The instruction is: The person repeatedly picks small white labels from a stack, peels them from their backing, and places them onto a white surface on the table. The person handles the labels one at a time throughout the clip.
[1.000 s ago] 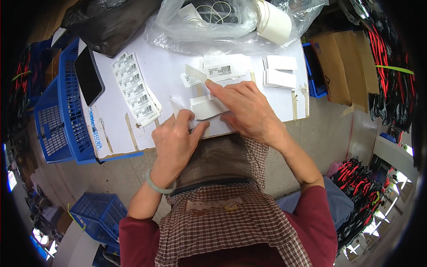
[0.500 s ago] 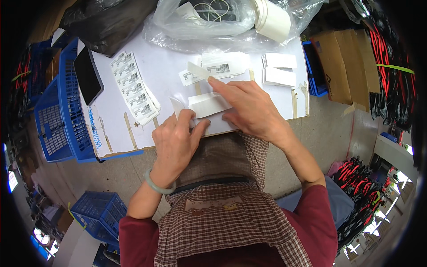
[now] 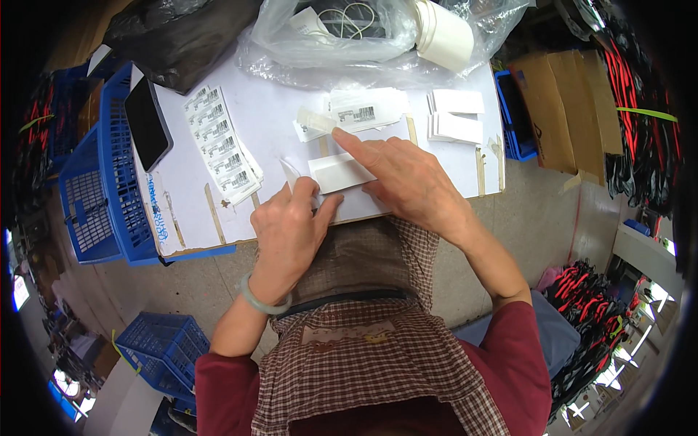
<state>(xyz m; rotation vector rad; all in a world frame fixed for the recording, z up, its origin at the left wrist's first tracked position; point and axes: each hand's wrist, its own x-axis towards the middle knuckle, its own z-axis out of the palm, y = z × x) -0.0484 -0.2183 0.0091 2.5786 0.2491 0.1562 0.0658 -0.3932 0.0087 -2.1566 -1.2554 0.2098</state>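
Near the table's front edge, my left hand (image 3: 287,225) is closed, its finger and thumb pinching the lower left end of a white paper slip (image 3: 340,172). A raised white flap (image 3: 289,173) stands beside those fingers. My right hand (image 3: 411,178) reaches over the slip's right end, thumb beside it. A small pale label (image 3: 317,120) hangs at the right forefinger's tip, above the pile of printed labels (image 3: 378,107). Whether the label is pinched or just stuck there is hard to see. My right palm hides part of the slip.
Printed label sheets (image 3: 222,149) and a black phone (image 3: 147,123) lie left on the white tabletop (image 3: 273,109). White slips (image 3: 456,127) are stacked at right. A clear plastic bag (image 3: 334,54) and a black bag (image 3: 178,43) fill the far side. Blue crates (image 3: 120,189) flank the table's left.
The pale label at my right forefinger has tipped lower and to the left, over the printed pile. My right hand has shifted slightly left; my left hand keeps its pinch.
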